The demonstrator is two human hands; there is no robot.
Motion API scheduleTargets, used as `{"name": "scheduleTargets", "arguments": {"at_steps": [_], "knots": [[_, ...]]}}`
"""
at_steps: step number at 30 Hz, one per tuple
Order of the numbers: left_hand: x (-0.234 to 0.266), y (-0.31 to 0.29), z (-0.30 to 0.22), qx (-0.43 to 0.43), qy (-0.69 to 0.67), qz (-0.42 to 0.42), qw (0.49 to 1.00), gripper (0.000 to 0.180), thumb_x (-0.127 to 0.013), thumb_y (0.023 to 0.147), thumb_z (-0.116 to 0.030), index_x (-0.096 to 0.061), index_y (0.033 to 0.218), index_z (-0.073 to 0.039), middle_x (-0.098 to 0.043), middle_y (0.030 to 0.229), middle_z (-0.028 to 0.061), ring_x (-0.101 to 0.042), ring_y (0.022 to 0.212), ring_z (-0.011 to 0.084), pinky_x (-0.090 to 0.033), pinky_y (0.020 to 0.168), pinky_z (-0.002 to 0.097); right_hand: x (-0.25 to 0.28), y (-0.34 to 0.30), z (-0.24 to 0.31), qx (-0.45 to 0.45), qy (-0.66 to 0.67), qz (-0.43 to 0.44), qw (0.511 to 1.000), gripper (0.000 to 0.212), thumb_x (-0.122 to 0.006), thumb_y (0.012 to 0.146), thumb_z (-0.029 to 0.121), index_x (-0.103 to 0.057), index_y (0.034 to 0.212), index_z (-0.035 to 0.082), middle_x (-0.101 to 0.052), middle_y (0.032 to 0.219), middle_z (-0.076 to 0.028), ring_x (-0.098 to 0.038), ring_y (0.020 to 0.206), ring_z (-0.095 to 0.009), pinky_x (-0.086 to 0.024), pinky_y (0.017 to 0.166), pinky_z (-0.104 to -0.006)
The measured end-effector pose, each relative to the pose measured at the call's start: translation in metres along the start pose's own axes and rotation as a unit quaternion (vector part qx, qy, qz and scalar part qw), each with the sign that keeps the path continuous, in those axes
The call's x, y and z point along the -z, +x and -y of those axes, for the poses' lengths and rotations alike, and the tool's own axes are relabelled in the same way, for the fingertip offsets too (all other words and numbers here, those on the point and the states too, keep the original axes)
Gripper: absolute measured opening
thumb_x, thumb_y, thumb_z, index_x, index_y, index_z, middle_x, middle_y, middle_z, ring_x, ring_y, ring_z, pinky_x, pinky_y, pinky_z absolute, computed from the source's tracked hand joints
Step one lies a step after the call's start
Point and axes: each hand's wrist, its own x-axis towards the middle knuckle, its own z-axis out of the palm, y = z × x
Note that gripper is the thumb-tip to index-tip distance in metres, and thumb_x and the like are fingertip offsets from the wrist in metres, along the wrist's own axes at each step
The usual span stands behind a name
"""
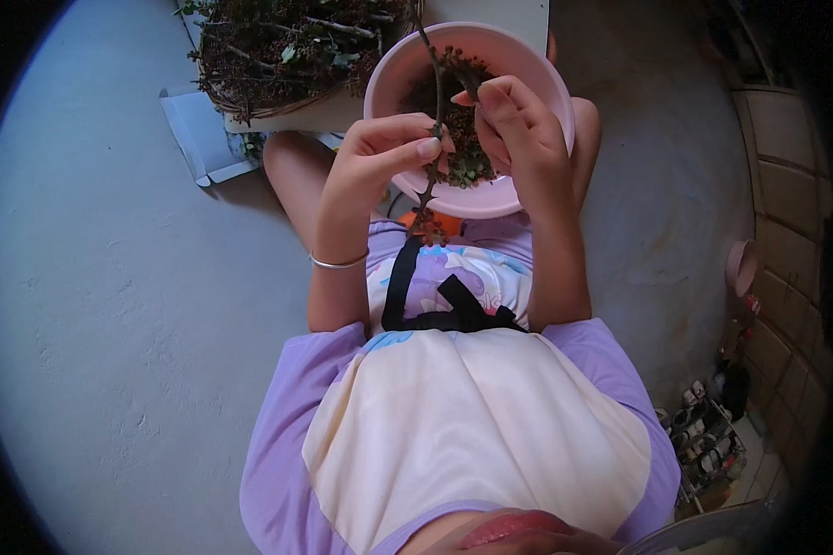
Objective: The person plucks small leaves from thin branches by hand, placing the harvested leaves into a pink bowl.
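Note:
My left hand (378,159) pinches a thorny twig (438,85) between thumb and fingers, over the near left rim of a pink basin (537,74). The twig stands roughly lengthwise, its far end past the basin's rim. A small cluster of reddish berries (426,228) hangs at its near end, above my lap. Over the basin's right side, my right hand (530,139) is closed, thumb against curled fingers, with a dark piece by the fingertips that I cannot make out. Dark berry clusters and some green leaves (472,171) lie in the basin.
A round woven basket (292,104) heaped with thorny, berried branches (296,46) stands at the far left on a pale surface. An opened white box (204,139) lies beside it on the grey floor (111,324). Stacked cartons (787,203) and a shoe rack (713,444) line the right.

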Motion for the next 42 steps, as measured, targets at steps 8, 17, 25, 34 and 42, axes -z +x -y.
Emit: {"name": "scheduleTargets", "arguments": {"at_steps": [8,17,25,34,42], "knots": [[-0.005,0.001,0.001,0.003,0.001,-0.002,1.0,0.015,-0.063,0.08,-0.007,-0.064,0.088,0.006,-0.062,0.084,0.0063,-0.059,0.075,0.0123,-0.047,0.069,0.0229,0.001,0.001,-0.002,0.023,-0.044,-0.021,0.999,0.026,-0.052,0.092,0.028,-0.057,0.094,0.003,-0.044,0.06,0.005,-0.039,0.053,0.001,-0.027,0.048,-0.015],[-0.006,0.001,0.001,0.009,0.005,0.009,1.0,0.015,-0.062,0.081,-0.008,-0.064,0.088,0.006,-0.061,0.084,0.0063,-0.059,0.075,0.0121,-0.046,0.069,0.0229,0.002,-0.001,-0.002,0.074,-0.1,-0.109,0.986,0.024,-0.054,0.091,0.028,-0.059,0.093,0.004,-0.06,0.073,-0.001,-0.055,0.064,-0.005,-0.043,0.06,-0.0174],[-0.007,0.0,0.001,0.002,0.009,-0.023,1.0,0.014,-0.063,0.081,-0.005,-0.064,0.091,0.005,-0.062,0.088,0.0078,-0.059,0.08,0.0127,-0.047,0.072,0.0232,-0.003,-0.01,0.017,0.251,-0.47,-0.167,0.829,0.026,-0.07,0.079,0.026,-0.061,0.093,0.007,-0.066,0.075,-0.01,-0.065,0.063,-0.019,-0.051,0.056,-0.0262],[-0.002,0.002,0.004,-0.003,0.075,-0.004,0.997,0.015,-0.064,0.081,-0.003,-0.064,0.093,0.005,-0.062,0.085,0.0065,-0.06,0.077,0.0113,-0.049,0.07,0.0223,-0.004,-0.009,0.026,0.274,-0.528,-0.178,0.784,0.017,-0.071,0.076,0.02,-0.064,0.086,0.008,-0.066,0.071,-0.009,-0.065,0.062,-0.022,-0.051,0.055,-0.0293],[-0.001,0.002,0.005,-0.014,0.123,-0.014,0.992,0.016,-0.065,0.081,-0.005,-0.064,0.092,0.005,-0.061,0.084,0.0059,-0.06,0.075,0.0107,-0.048,0.066,0.0215,-0.002,-0.012,0.027,0.253,-0.534,-0.175,0.788,0.016,-0.07,0.076,0.02,-0.064,0.086,0.008,-0.066,0.071,-0.01,-0.065,0.061,-0.022,-0.051,0.055,-0.0297]]}}
